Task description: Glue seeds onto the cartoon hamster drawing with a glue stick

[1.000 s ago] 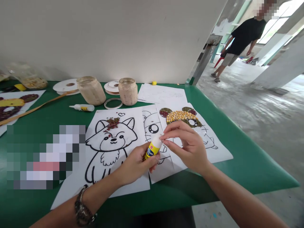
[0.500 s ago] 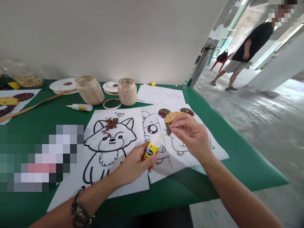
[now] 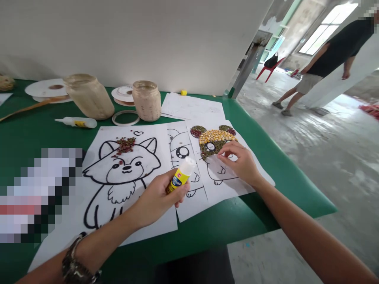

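Note:
My left hand is wrapped round a yellow glue stick with its white end pointing up, above the lower part of the sheets. My right hand pinches thumb and forefinger together over the hamster drawing; whatever lies between the fingertips is too small to name. Yellow kernels cover the top of the hamster's head, with green beans below them and red and green ones on its ears. On the left, the fox drawing carries a loose heap of red and green beans on its forehead.
Behind the sheets stand two cloudy jars, ribbon spools and a tape ring. A glue bottle lies at left. A yellow cap rests near the wall. A person is on the floor at right.
My right hand has moved down off the hamster's face, uncovering its eye and green beans. The view has shifted, and the person in the background has moved to the right.

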The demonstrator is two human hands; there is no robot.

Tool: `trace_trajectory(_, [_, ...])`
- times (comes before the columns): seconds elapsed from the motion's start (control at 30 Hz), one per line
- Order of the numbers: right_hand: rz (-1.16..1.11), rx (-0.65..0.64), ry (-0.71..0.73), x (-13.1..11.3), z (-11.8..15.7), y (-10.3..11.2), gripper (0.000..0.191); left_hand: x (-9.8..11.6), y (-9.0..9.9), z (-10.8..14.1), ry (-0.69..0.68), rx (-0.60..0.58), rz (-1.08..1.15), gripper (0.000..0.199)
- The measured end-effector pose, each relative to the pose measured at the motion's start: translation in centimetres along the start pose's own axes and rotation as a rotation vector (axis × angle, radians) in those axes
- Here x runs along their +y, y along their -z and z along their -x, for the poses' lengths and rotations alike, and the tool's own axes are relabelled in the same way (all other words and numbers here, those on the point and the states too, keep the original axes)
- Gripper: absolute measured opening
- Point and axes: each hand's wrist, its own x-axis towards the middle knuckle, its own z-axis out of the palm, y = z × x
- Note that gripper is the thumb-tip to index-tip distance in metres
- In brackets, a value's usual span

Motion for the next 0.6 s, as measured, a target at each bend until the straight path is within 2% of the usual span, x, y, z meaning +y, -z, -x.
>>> trace_trajectory(0.27, [0.127, -0.138, 0.114, -0.3, 0.1, -1.3, 0.012, 0.0, -0.1, 0.1, 0.033, 0.007, -0.033, 0.013])
trace_trajectory(0.37, [0.119, -0.139, 0.115, -0.3, 0.3, -1.2, 0.019, 0.0, -0.1, -0.1, 0.035, 0.003, -0.031, 0.013])
trace_trajectory(0.47, [0.109, -0.102, 0.047, -0.4, 0.3, -1.1, 0.023, 0.0, -0.1, -0.2, 0.031, 0.019, -0.039, 0.014])
trace_trajectory(0.53, [0.095, -0.068, 0.003, -0.4, 0.2, -1.1, 0.018, 0.0, -0.1, -0.2, 0.029, 0.021, -0.051, 0.014])
trace_trajectory(0.6, [0.075, -0.058, 0.019, -0.4, 0.1, -1.2, 0.011, 0.0, -0.1, -0.2, 0.024, 0.012, -0.057, 0.013])
